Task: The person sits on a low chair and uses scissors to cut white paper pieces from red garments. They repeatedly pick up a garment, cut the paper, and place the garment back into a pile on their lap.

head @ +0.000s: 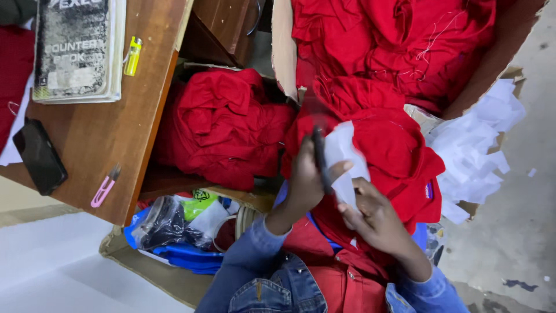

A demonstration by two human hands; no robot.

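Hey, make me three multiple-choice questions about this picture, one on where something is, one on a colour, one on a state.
1. Where does the black phone lie?
A. on the wooden table
B. in the cardboard box
C. on the floor

2. What colour are the piled garments?
A. blue
B. red
C. green

3. What is the left hand doing?
A. resting empty
B. pointing at the book
C. gripping a dark pen-like tool

Answers: 1 A, it lies flat near the table's left edge. 2 B, the heaps are all red. 3 C, its fingers wrap the tool against the white piece, which the right hand also holds.
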